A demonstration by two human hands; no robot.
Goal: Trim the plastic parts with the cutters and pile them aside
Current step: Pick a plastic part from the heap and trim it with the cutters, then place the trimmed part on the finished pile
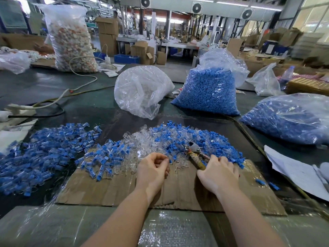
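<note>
Nearest me, my left hand (153,168) has its fingers (162,162) curled in a pinch on what looks like one small clear part, though I can't quite make it out, while my right hand (218,172) grips the worn handles of the cutters (195,154) lying over the cardboard sheet (110,191). The plastic parts (151,143), clear shells and blue caps, lie heaped just ahead on the bench (92,106), with a sorted pile (44,154) to my left. I judge them light, stiff and slippery, best pinched by the body; the cutter blades are half buried.

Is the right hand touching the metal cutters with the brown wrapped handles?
Touching. In the head view, the right hand has its fingers curled round the brown wrapped handles of the metal cutters, with no gap visible.
</note>
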